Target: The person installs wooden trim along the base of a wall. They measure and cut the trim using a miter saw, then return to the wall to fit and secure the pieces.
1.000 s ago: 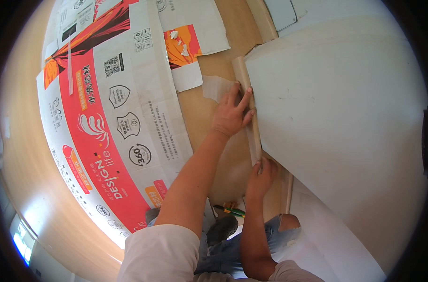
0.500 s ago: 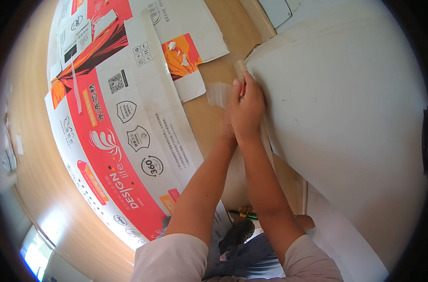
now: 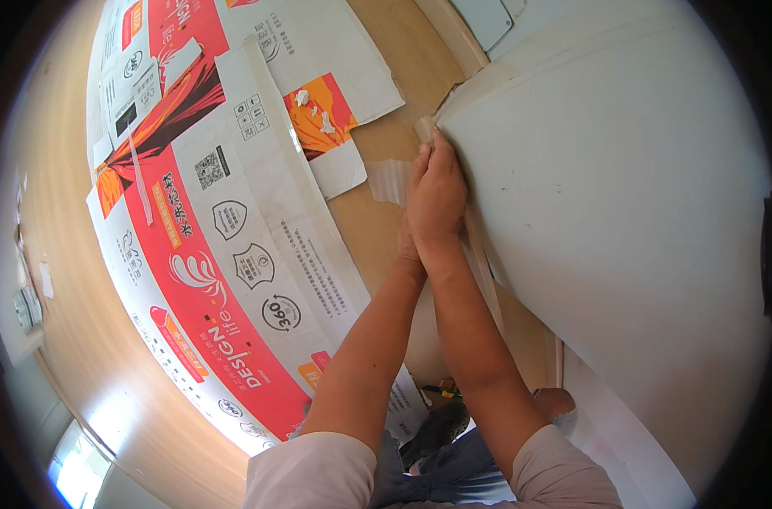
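My right hand (image 3: 439,199) is closed at the edge of a large white panel (image 3: 615,195), its fingers near the tip of a tan strip (image 3: 423,129). What it grips is hidden from this side. My left hand (image 3: 409,237) lies against it on the inner side, mostly covered by the right, so its fingers do not show. Under both hands is a tan wooden surface (image 3: 365,212), with a translucent piece of film or tape (image 3: 389,180) just left of the fingers.
To the left, flattened printed cardboard (image 3: 254,182) in white, red and orange covers the wood. White scraps (image 3: 326,124) lie on its orange flap. Below my forearms are a dark shoe (image 3: 437,428) and a small green-yellow item (image 3: 447,389). A bright window (image 3: 79,471) shows at lower left.
The view has shifted slightly. My hands stay together at the panel edge, and the right has turned a little. A slim red thing that showed in its fingers is now out of sight.
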A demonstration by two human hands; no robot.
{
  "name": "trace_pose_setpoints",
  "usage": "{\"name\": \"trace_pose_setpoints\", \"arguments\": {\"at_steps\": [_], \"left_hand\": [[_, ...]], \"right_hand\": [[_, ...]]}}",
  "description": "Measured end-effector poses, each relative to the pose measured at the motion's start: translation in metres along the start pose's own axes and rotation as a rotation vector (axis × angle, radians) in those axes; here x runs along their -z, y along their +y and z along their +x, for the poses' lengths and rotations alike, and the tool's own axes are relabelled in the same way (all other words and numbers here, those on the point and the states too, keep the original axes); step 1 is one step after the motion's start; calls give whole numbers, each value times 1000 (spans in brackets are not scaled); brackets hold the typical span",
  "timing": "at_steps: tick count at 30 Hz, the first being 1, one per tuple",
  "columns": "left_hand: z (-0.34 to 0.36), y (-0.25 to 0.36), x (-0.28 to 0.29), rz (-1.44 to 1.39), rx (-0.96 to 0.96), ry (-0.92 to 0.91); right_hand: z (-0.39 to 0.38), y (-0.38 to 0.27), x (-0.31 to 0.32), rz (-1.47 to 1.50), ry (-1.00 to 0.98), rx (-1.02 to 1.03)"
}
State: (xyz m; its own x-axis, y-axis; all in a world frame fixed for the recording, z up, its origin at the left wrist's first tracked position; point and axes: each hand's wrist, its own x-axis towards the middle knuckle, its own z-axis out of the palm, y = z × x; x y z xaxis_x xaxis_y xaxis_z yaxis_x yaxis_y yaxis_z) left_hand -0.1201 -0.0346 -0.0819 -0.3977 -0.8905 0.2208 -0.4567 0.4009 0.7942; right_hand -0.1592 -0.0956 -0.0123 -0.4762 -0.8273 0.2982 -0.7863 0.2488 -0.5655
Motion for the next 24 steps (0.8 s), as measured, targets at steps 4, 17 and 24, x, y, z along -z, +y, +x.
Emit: {"name": "trace_pose_setpoints", "arguments": {"at_steps": [4, 17, 24], "left_hand": [[-1, 2, 0, -3, -5, 7], [-3, 8, -4, -24, 0, 24], [-8, -4, -27, -646, 374, 158]], "right_hand": [[-1, 2, 1, 18, -1, -1], [-5, 1, 2, 73, 17, -32], [-88, -3, 46, 459, 34, -63]]}}
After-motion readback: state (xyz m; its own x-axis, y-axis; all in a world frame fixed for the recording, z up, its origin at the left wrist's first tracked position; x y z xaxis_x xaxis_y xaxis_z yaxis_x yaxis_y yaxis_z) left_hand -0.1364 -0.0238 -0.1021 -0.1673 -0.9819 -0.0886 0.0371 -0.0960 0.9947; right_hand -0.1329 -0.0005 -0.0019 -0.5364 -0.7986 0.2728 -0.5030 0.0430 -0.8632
